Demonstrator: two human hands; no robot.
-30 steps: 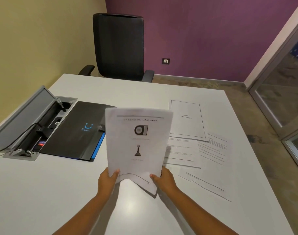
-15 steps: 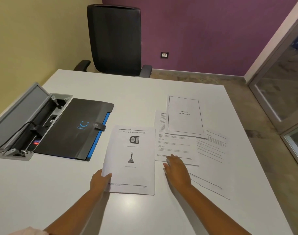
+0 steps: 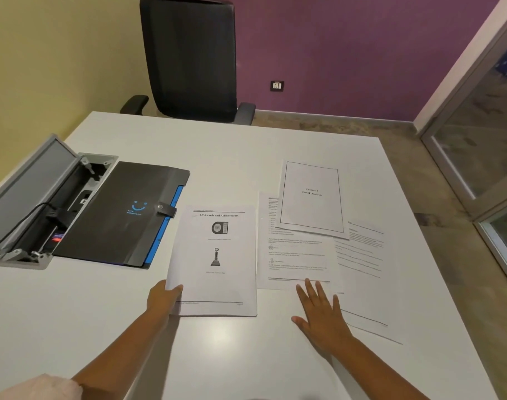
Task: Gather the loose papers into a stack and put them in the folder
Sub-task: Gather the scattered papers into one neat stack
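Note:
A small stack of white papers (image 3: 217, 264), its top sheet headed "Awards and Achievements", lies flat on the white table (image 3: 217, 157). My left hand (image 3: 162, 298) grips its lower left corner, thumb on top. My right hand (image 3: 318, 316) is flat, fingers spread, with fingertips at the bottom edge of a loose text sheet (image 3: 297, 261). A bordered title sheet (image 3: 311, 197) overlaps that sheet's top. Another text sheet (image 3: 362, 272) lies to the right, partly under them. The black folder (image 3: 125, 212) with a blue edge and smile logo lies closed to the left.
An open grey cable box (image 3: 35, 203) with plugs and a black cable is set into the table at the left, touching the folder. A black office chair (image 3: 188, 56) stands beyond the far edge. A glass partition (image 3: 492, 140) is on the right.
The stack was held upright in both hands, then laid flat on the table. My right hand let go and moved right onto the loose sheets, and now rests slightly lower.

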